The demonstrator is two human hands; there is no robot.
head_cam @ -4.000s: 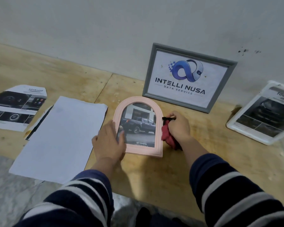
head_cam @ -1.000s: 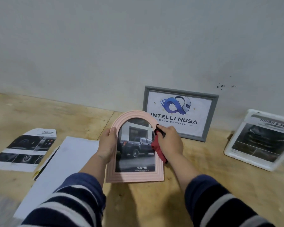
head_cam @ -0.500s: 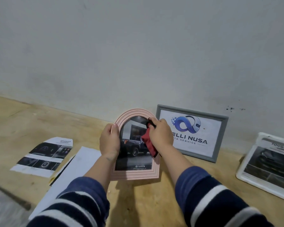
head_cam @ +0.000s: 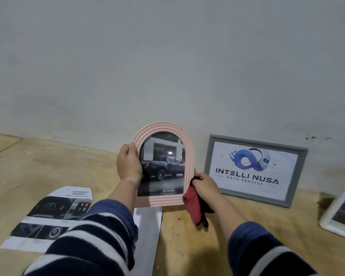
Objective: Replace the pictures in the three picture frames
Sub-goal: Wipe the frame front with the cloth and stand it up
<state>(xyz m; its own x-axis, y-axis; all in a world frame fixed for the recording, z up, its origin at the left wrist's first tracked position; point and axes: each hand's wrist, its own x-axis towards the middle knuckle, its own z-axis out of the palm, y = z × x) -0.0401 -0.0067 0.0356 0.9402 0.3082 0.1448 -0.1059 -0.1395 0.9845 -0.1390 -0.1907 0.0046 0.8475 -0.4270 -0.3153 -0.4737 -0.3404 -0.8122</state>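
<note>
**Arched pink frame up off the counter, both hands on it**

The arched pink picture frame (head_cam: pixel 189 156) is held upright, facing the camera, above the plywood counter (head_cam: pixel 48 168) and in front of the grey wall. Inside it sits a photo of a dark pickup truck (head_cam: pixel 163 166) parked before a building, with "TOYOTA" printed in white near the bottom; the finer line beneath is too small to read.

The left hand (head_cam: pixel 128 163) grips the frame's left edge, thumb over the front rim, fingers wrapped round behind, forearm rising from a navy-and-white striped sleeve (head_cam: pixel 92 236). The right hand (head_cam: pixel 204 186) is at the lower right edge, fingers curled round a red cloth (head_cam: pixel 191 206) with black trim that hangs below the fist; whether those fingers also pinch the frame I cannot tell.

Just right of it, a grey rectangular frame (head_cam: pixel 207 156) leans against the wall, reading "INTELLI NUSA DATA SERVICE" under a blue loop logo. At the far right edge, a white frame (head_cam: pixel 331 218) is tilted, cut off by the view, its writing unreadable.

On the counter to the left lies a cut-out brochure page (head_cam: pixel 54 214) headed "ADVANCED", showing car interior photos. A blank white sheet (head_cam: pixel 149 226) lies under the pink frame's bottom edge.
</note>
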